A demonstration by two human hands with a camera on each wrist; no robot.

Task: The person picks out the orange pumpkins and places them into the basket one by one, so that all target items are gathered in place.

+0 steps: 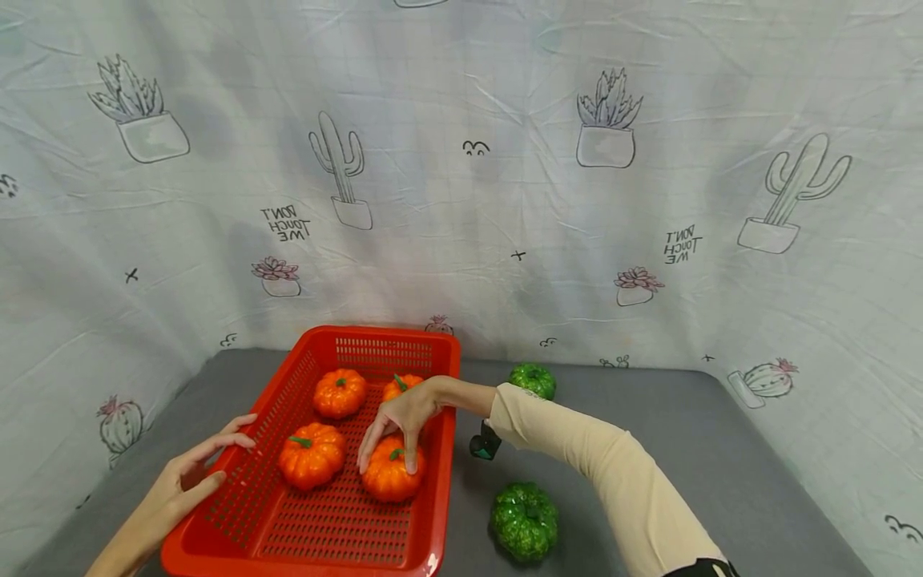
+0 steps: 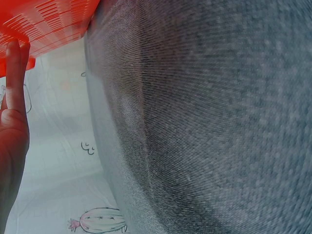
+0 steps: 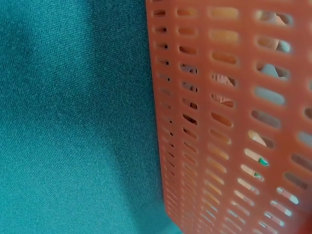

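In the head view, my right hand (image 1: 404, 421) reaches down into a red plastic basket (image 1: 288, 553). Its fingers and thumb grip a small orange pumpkin (image 1: 392, 481) at the basket's right side. Two more orange pumpkins, one at the left (image 1: 312, 458) and one farther back (image 1: 340, 393), lie in the basket. Another orange pumpkin (image 1: 401, 385) is partly hidden behind my right hand. My left hand (image 1: 176, 485) rests at the basket's left rim, fingertips and thumb touching it. The left wrist view shows a straight finger (image 2: 16, 83) against the basket's outside.
Right of the basket, a green pumpkin (image 1: 524, 522) sits near the front and another green one (image 1: 533, 381) at the back. A small dark object (image 1: 485, 442) is partly covered by my right forearm. A printed curtain (image 1: 548, 208) hangs behind the grey tabletop (image 1: 692, 449).
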